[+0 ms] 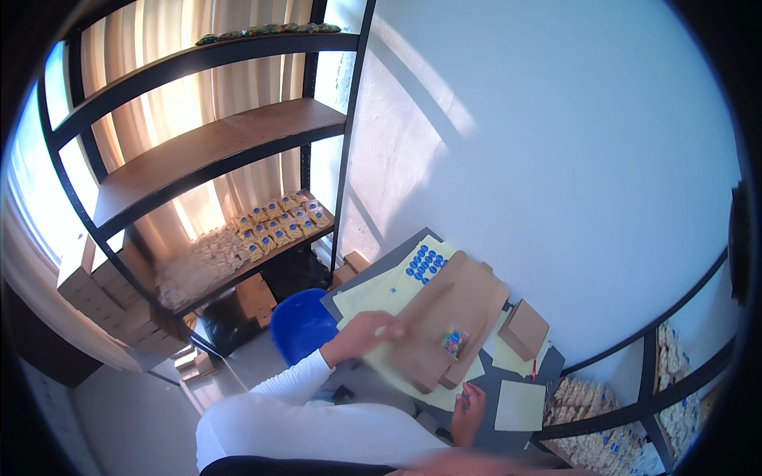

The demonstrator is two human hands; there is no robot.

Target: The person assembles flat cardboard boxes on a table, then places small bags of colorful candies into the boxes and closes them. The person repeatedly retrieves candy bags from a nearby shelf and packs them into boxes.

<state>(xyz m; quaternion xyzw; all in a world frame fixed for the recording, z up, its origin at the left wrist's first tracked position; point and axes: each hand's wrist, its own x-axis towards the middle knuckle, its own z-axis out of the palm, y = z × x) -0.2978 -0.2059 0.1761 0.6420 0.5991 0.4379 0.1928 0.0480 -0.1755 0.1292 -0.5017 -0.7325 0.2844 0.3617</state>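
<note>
My left hand [366, 334], blurred and in a white sleeve, is over the left edge of a flattened brown cardboard box [443, 309]. Its fingertips are too blurred to show whether they hold something. A small clear bag of multicoloured pieces [454, 342] with a blue round sticker lies on the cardboard. Close to the cardboard's lower right corner is my right hand [468, 410], its fingers loosely curled and apart, with nothing seen in them. A sheet of blue round stickers [425, 263] lies beyond the cardboard on pale yellow sheets [372, 288].
On the grey table [494, 390] are a closed cardboard box [524, 329], a red pen [534, 370] and a pale sheet [520, 406]. A blue chair [303, 324] stands at the left. Shelves with bagged goods [280, 223] stand beyond it; more bags [586, 404] fill shelving at the right.
</note>
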